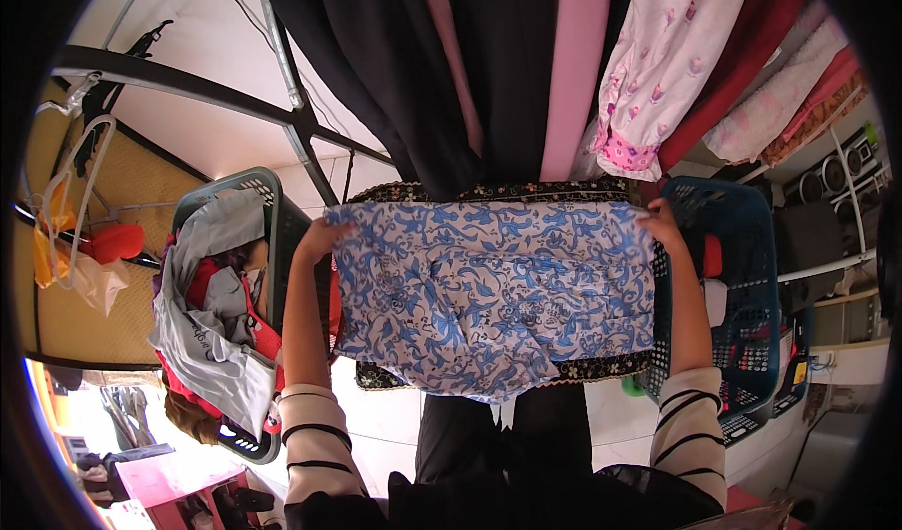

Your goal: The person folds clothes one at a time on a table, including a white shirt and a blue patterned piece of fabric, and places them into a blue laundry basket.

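A white cloth with a blue leafy print (498, 286) is stretched out wide in front of me, creased in places. Its far left corner is gripped by my left hand (322, 237), fingers closed on the fabric. On the far right corner, my right hand (662, 226) pinches the edge in the same way. Under it lies a dark floral cloth with a scalloped edge (601, 370), showing along the far and near sides. What supports the dark cloth is hidden.
At the left, a dark basket (272, 187) overflows with clothes (211, 295). A teal basket (752, 276) with a few items stands at the right. Garments (489, 70) hang close beyond the cloth. A metal rack frame (178, 84) with hangers (80, 192) rises at the left.
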`<state>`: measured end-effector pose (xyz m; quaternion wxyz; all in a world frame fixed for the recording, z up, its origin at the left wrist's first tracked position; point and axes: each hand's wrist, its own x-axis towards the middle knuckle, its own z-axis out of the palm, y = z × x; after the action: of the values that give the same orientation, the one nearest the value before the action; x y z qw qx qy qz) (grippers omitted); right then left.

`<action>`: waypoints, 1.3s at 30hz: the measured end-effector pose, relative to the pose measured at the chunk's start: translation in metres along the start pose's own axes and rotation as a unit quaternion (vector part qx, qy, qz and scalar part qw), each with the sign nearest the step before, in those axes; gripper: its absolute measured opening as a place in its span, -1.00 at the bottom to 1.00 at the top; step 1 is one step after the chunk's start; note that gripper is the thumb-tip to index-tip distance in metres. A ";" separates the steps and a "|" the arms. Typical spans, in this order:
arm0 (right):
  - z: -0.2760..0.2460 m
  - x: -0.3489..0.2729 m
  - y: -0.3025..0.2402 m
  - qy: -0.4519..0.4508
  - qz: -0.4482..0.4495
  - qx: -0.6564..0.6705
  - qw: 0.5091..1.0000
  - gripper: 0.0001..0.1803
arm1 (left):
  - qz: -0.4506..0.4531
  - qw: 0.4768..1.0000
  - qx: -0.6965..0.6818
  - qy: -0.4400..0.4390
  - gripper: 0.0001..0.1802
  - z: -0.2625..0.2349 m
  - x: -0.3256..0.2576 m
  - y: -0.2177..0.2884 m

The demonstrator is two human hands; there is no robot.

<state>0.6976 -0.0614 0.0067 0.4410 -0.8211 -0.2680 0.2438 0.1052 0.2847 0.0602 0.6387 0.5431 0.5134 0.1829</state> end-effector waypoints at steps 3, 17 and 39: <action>-0.007 0.013 0.002 0.090 -0.099 0.022 0.991 -0.58 | 0.057 0.986 -0.153 0.018 -0.72 0.019 0.009 0.012; 0.039 0.040 -0.017 0.233 -0.088 -0.087 0.965 -0.62 | 0.217 0.923 0.047 0.313 -0.69 0.035 0.031 -0.028; 0.040 0.039 0.008 0.191 -0.046 -0.116 0.974 -0.54 | 0.141 0.901 0.262 0.315 -0.24 0.065 0.065 -0.029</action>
<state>0.7032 -0.0160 -0.0261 0.3967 -0.8847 -0.2428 0.0294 0.1771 0.2932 -0.0027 0.2460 0.6718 0.6352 0.2910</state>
